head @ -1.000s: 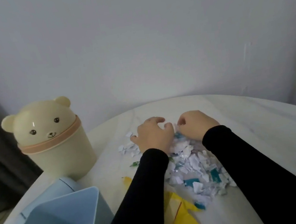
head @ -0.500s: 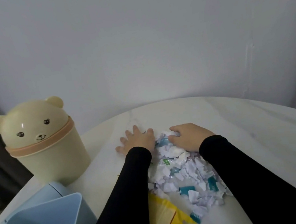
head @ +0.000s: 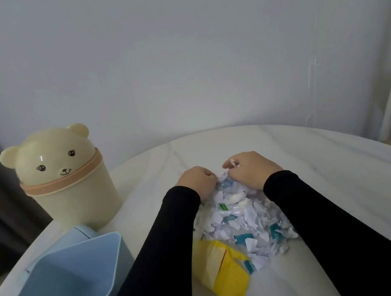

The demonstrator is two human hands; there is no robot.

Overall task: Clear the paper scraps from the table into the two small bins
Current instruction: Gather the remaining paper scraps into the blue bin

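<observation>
Both hands sit at the far end of a heap of paper scraps on the white table. The left hand is curled into a fist against the heap; the right hand is curled too, with a white scrap pinched at its fingertips. Whether the left fist holds any paper I cannot tell. A yellow wrapper lies at the heap's near edge. Left of the arms stand an open blue bin and, behind it, a cream bear-shaped bin, lid on.
</observation>
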